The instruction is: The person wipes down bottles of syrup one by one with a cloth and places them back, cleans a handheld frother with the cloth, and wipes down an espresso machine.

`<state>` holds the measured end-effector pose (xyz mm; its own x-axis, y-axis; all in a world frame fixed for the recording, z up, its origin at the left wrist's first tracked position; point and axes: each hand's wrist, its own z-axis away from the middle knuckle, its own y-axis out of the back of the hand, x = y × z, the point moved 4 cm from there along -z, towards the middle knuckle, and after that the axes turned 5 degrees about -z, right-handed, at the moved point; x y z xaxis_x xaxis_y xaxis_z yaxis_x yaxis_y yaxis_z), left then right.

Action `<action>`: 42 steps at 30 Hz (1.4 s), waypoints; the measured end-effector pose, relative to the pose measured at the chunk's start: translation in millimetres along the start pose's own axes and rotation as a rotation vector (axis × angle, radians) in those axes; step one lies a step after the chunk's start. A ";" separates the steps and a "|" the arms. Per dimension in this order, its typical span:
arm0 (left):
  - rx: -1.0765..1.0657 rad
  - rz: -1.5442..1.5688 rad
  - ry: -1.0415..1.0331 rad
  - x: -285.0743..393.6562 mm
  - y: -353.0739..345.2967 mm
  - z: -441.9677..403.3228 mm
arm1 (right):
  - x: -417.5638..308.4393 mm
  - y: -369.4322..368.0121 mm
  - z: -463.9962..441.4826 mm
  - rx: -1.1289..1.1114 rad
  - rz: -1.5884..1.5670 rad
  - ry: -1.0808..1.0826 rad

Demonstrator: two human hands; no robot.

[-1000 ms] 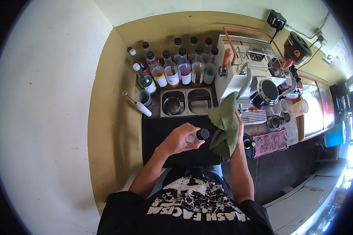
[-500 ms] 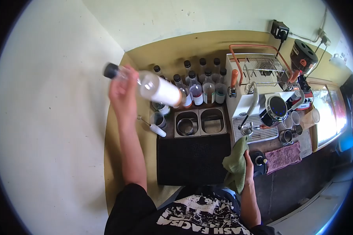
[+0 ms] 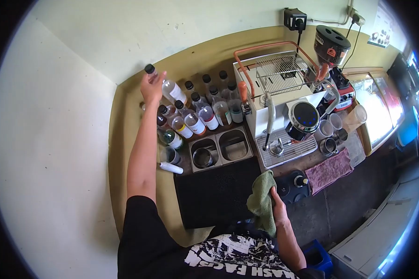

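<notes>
My left hand (image 3: 152, 88) is closed round the neck of a clear bottle (image 3: 174, 91) with a black cap and a white label. The bottle leans over the back left of a group of capped, labelled bottles (image 3: 206, 113); its base is hidden behind them. In my right hand (image 3: 279, 208) a green cloth (image 3: 262, 201) hangs down, held at its right side near the front edge of the counter. The black mat (image 3: 214, 195) lies to the left of the cloth.
Two metal bins (image 3: 234, 145) sit between the bottles and the mat. To the right stands an espresso machine (image 3: 277, 83) with a grinder (image 3: 331, 46) behind it. A whisk-like tool with a white handle (image 3: 171, 168), a purple towel (image 3: 329, 171) and plastic cups (image 3: 325, 128) are nearby.
My left hand has carried the bottle from in front of the left wall back to the rear of the bottle group. The cloth stays in my right hand. The view has shifted to the right.
</notes>
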<state>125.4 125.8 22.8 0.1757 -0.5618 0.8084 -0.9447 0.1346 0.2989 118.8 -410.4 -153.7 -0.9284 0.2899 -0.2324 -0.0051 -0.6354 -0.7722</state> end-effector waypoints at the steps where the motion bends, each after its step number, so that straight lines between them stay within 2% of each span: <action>1: -0.020 0.009 0.023 -13.8 -6.5 1.4 | -1.4 2.0 1.5 0.012 -0.007 0.007; 5: -0.176 -0.078 0.066 -45.0 -23.8 9.7 | -5.8 13.2 6.3 0.067 -0.021 0.033; 8: -0.362 -0.463 0.190 -61.5 -28.2 9.8 | -8.8 16.7 8.7 0.075 -0.030 0.050; 9: -0.395 -0.412 0.188 -69.8 -31.0 11.3 | -8.2 15.6 9.0 0.070 -0.035 0.051; 12: -0.590 -0.572 0.129 -81.8 -38.6 5.8 | -8.4 10.4 8.9 0.080 -0.033 0.058; 15: -0.667 -0.747 0.123 -71.8 -39.2 7.0 | -6.3 5.1 7.2 0.068 -0.013 0.031; 18: -0.678 -0.827 0.075 -73.4 -40.4 5.9 | -2.1 3.7 5.8 0.022 -0.033 -0.005; 21: -0.735 -0.777 0.152 -74.4 -39.4 4.7 | 3.0 -4.4 3.1 -0.028 -0.056 -0.012; 24: -0.686 -0.798 0.056 -64.1 -35.9 7.7 | 5.7 -12.8 5.6 -0.044 -0.067 -0.025; 27: -0.540 -0.816 0.007 -32.2 -25.9 13.2 | 5.2 -21.8 4.8 -0.086 -0.081 -0.043; 31: -0.372 -0.668 -0.198 3.0 -5.7 31.9 | 0.8 -25.8 1.0 -0.104 -0.031 -0.027; 35: -0.340 -0.135 -0.093 69.1 14.6 100.2 | -2.5 -41.0 -5.5 -0.138 0.026 0.022; 36: -0.460 0.081 0.016 77.1 11.2 131.0 | -3.2 -41.9 -7.2 -0.141 0.062 0.056; 37: -0.594 0.131 0.065 85.1 9.3 162.8 | -3.6 -42.0 -10.2 -0.144 0.100 0.088; 38: -0.771 0.031 -0.015 99.7 6.6 193.6 | -3.5 -44.0 -12.5 -0.152 0.140 0.119; 39: -0.928 0.125 0.153 94.8 -1.1 230.2 | -4.3 -53.7 -10.7 -0.179 0.197 0.139; 41: -0.991 0.026 0.000 106.3 -6.3 278.8 | -1.0 -58.6 -16.9 -0.184 0.346 0.200; 42: -1.001 0.144 0.118 95.8 -11.1 303.2 | 1.5 -60.3 -18.3 -0.186 0.421 0.223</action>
<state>68.8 -177.0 -56.8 0.1555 -0.4094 0.8990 -0.3032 0.8463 0.4379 124.6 -358.5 -118.3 -0.7336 0.1952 -0.6510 0.4374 -0.5975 -0.6721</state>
